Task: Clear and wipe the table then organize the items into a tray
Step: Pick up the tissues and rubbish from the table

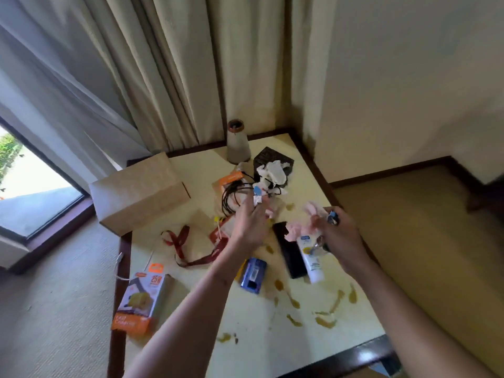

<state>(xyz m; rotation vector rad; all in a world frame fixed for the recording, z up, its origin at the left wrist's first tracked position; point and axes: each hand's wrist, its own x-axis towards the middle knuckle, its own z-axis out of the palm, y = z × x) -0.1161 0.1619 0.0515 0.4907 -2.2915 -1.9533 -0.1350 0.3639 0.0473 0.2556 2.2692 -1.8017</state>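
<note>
Clearing was the step in hand, and lifting the loose bits off before wiping looked wisest, since brown spills streaked the near half of the table. The right hand hung over the table's right side, its grip full with a white tube and a crumpled pink tissue (little room for more). The left hand stretched toward the far black cable, fingertips at a small white-and-blue scrap. Whether that grip had closed, the blur hid.
</note>
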